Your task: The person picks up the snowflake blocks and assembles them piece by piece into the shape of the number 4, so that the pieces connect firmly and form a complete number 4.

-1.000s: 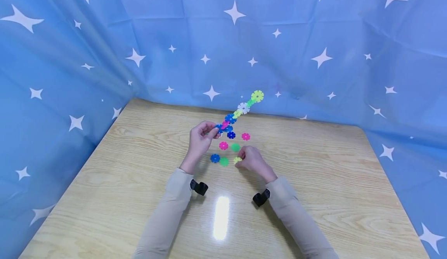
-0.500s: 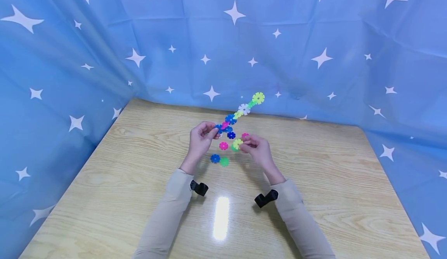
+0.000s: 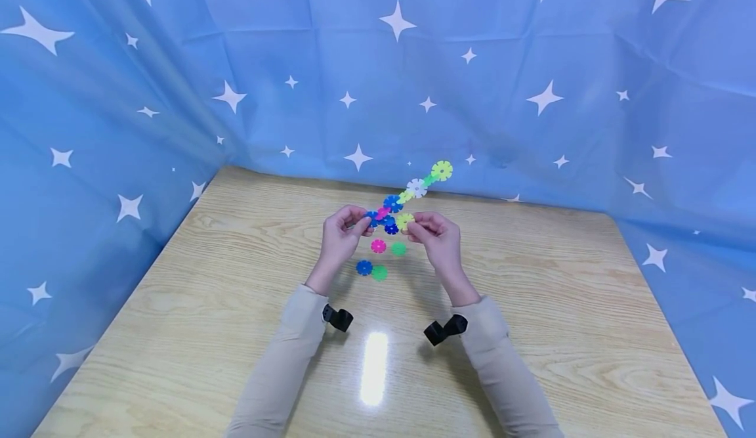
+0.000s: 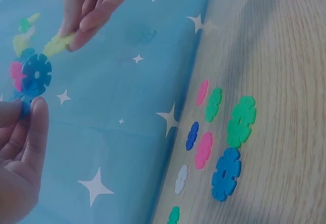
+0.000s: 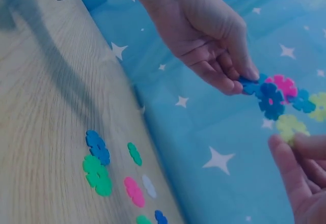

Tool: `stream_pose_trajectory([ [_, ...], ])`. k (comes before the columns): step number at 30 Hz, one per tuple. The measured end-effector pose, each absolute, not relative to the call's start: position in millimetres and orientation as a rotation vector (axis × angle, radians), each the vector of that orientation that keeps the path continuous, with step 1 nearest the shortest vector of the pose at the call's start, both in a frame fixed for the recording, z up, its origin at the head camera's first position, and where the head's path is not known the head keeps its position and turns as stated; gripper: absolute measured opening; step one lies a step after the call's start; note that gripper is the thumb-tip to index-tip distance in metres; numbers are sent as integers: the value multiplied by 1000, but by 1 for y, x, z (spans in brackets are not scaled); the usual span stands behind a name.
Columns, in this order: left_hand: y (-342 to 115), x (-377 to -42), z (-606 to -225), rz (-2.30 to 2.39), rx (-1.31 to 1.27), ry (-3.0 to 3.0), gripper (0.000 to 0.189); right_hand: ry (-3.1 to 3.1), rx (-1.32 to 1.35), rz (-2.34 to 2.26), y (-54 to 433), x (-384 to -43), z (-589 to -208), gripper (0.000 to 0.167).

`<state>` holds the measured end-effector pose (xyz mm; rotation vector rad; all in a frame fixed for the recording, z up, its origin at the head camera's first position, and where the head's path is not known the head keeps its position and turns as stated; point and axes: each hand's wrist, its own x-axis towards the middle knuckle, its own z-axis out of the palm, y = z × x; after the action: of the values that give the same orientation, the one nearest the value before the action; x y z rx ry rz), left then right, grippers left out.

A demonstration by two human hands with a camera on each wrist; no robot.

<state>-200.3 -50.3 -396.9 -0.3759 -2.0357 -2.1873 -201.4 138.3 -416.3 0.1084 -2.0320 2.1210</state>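
Note:
My left hand [image 3: 342,238] pinches the blue end of a chain of interlocking flower-shaped plastic discs [image 3: 417,188]. Blue, pink, yellow, white and green discs make up this chain, which slants up and away to the right, held above the table. Between thumb and fingers, my right hand [image 3: 440,238] pinches a single yellow disc [image 3: 405,221]. In the right wrist view that yellow disc [image 5: 291,127] lies close beside a blue disc [image 5: 271,102] of the chain; whether they touch I cannot tell.
Loose discs lie flat on the wooden table [image 3: 531,306] below the hands: a blue disc [image 3: 364,268], a green disc [image 3: 380,272], a pink disc [image 3: 378,246] and several others. A blue star-patterned curtain [image 3: 472,109] stands behind the table.
My right hand has picked the yellow disc off the table and carried it up to the chain's near end. The left hand stays nearly still; the chain's far end dips slightly right.

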Motion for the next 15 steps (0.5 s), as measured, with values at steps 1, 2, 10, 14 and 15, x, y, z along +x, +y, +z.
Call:
stream_pose_trajectory([
  [1,-50,-200,-397,-2188,-377,-2032,8,-2029,110,2119,138,-201,-416,20],
  [2,-50,-200,-397,-2190,-380,-2028,8,-2027,114,2117,138,-202,-416,19],
  [10,-51,-200,-398,-2185,-395,-2050,8,-2054,203,2042,136,-203,-416,19],
  [14,-51,-200,-398,-2186,-392,-2054,5,-2082,220,1994,137,-203,-415,17],
  [15,-51,-199,-398,-2185,-389,-2055,4,-2086,224,1989,137,-203,-416,16],
])
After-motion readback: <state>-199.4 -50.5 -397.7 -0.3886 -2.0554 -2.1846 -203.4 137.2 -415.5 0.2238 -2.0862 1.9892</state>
